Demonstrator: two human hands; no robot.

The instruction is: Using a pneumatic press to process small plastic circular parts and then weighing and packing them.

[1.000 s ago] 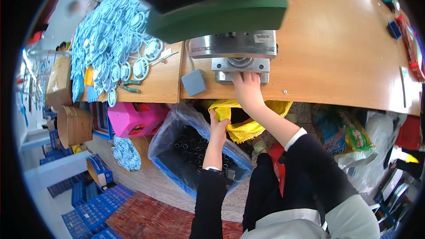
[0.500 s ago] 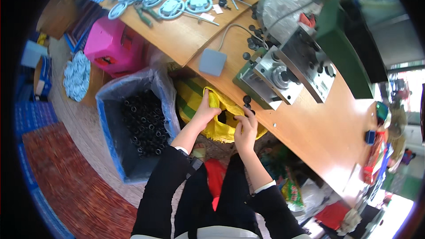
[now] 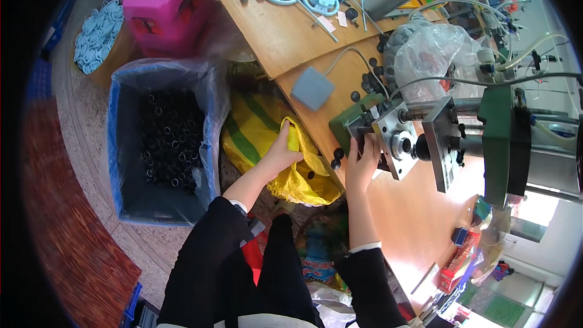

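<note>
Now your view has swung since half a second ago: the bench runs from upper left down to the lower right, and the press lies on its side at the right instead of sitting high in the picture. Your right hand has left the yellow bag and come up to the press's metal head; your left hand has stayed on the bag.

You hold the bag's upper rim pinched in your left hand, fingers closed on the plastic. The bag hangs under the bench edge, just left of the press, with small black parts lying at the edge between your two hands. Your right hand rests against the front of the head with fingers up along it; you cannot tell whether they clasp anything.

To your left the blue-lined bin of black parts stands just beside the bag, with a pink box above it. Bare wood lies open on the bench below the press. A grey pad sits above the bag.
</note>
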